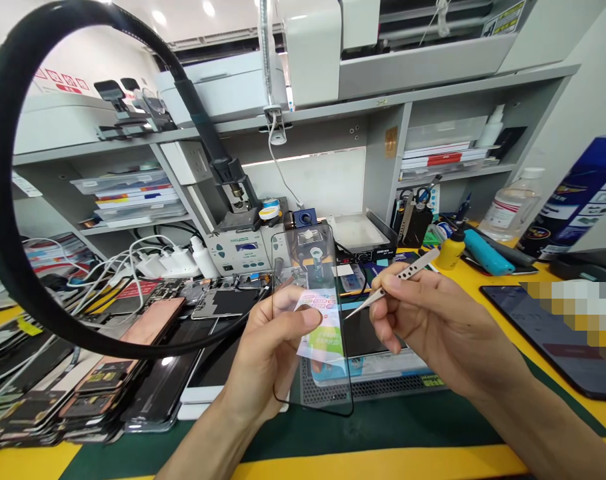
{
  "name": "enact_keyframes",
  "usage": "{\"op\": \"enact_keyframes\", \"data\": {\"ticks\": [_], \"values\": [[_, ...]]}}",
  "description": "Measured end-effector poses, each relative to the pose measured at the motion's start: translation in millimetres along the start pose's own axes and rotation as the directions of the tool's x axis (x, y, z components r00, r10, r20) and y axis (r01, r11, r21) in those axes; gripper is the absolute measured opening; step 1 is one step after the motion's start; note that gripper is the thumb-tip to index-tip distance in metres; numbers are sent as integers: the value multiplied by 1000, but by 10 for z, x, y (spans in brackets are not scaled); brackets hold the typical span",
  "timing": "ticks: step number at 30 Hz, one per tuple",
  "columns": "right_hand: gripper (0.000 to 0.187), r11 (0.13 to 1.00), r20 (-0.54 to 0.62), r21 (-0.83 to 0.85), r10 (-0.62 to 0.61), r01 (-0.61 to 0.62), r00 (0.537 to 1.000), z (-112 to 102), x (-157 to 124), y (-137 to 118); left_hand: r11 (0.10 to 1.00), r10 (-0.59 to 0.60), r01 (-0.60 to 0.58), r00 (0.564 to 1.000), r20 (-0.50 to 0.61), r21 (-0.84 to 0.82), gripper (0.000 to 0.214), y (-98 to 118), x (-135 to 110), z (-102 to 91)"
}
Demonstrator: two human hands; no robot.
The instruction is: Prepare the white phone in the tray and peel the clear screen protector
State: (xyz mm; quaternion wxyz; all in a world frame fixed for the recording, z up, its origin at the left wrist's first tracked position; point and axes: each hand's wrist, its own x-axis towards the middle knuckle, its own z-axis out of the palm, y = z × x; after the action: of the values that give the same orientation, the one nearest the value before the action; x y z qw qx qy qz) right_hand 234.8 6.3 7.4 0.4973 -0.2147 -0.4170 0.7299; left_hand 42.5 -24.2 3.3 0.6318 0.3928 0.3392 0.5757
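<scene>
My left hand [277, 340] is closed on a clear phone glass panel [333, 393] with a thin black border, held upright above the bench. A printed white and green label [323, 340] shows at its middle, under my thumb; whether it is stuck to the glass or loose I cannot tell. In my right hand [427, 313] are metal tweezers [413, 268] with holes along the handle, pinched between thumb and fingers. Their fine tip points left and down, close to the right edge of the glass. Behind the panel lies a dark phone screen [367, 330], partly hidden.
Stacks of phone parts [117, 373] crowd the left, beneath a thick black hose [83, 333] that loops through the view. A soldering station [240, 250] stands behind. On the right are a yellow bottle [451, 250], a clear bottle [513, 207] and a tablet [533, 333].
</scene>
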Motion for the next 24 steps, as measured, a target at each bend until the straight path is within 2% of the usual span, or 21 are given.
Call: {"op": "enact_keyframes", "data": {"ticks": [4,16,24], "values": [[14,1000,-2,-19,4,-4,1000,-10,-3,-1,1000,-12,12,1000,-14,17,11,5,-20,5],[14,1000,-3,-19,9,-9,1000,14,17,1,1000,2,-2,999,43,-11,10,5,-10,-20],[15,999,-10,-42,3,-3,1000,21,-1,-1,1000,9,-9,1000,10,14,11,13,-26,6]]}}
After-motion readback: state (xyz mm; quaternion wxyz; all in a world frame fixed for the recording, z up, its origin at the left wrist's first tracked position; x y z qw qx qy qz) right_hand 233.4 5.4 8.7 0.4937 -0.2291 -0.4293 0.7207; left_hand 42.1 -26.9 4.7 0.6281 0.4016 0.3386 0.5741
